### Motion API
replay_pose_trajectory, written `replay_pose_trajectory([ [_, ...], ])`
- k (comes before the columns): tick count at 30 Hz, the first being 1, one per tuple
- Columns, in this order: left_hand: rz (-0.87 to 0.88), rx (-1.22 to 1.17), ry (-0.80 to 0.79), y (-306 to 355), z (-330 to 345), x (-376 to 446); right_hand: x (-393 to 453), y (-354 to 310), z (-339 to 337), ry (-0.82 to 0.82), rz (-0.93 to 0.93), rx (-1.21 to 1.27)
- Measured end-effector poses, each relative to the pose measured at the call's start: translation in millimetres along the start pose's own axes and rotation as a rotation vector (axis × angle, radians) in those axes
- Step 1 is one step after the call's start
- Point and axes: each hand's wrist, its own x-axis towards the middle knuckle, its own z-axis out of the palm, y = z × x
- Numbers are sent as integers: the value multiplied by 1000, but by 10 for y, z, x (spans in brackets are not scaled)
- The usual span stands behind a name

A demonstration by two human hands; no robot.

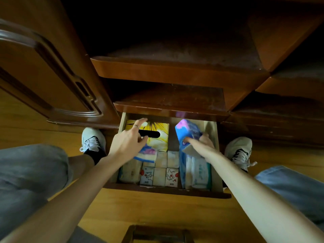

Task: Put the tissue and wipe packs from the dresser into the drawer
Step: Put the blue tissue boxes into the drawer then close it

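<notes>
A blue pack (188, 130) is gripped by the right hand (201, 144), tilted with its long axis running far-left over the drawer's (214, 155) right side, while the left hand (128, 139) hovers spread-fingered above the yellow box (157, 137).

Open drawer (215, 155) holds the lot. Far left: yellow tissue box (157, 135), flat. Near of it, a blue-pink pack (148, 155), then rows of small pocket tissue packs (162, 171), packed tight, w/ a larger pale pack (130, 171) at near left. Right side: wipe packs (198, 171) on edge, approx. two or three, hard to count.
</notes>
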Motion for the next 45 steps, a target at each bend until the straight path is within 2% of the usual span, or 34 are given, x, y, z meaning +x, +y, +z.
replay_pose_trajectory([
  [4, 6, -8, 2, -19, 27, -45, 292, -162, 299, 184, 75, -41],
  [8, 15, -1, 6, -55, -5, -95, 512, -291, 481, 268, -6, 4],
  [10, 6, 5, 23, -67, -26, -105, 614, -286, 547, 230, -121, 68],
  [13, -5, 12, 41, -103, -41, -93, 685, -253, 638, 68, -314, 94],
  [18, 4, -12, 28, -101, 11, -70, 660, -203, 630, 46, -401, 29],
  [23, 24, -16, 5, -51, 48, -65, 637, -224, 505, -3, -339, -11],
  [28, -19, -29, -5, 46, -4, -25, 472, -201, 355, -49, -166, -11],
  [35, -38, -42, -2, 123, -39, -92, 598, -320, 348, -56, 2, 137],
  [38, -64, -17, 3, 20, -14, -64, 747, -373, 485, -96, 28, 224],
  [45, -105, -21, -7, -99, 50, 36, 950, -326, 577, -73, 77, 369],
])
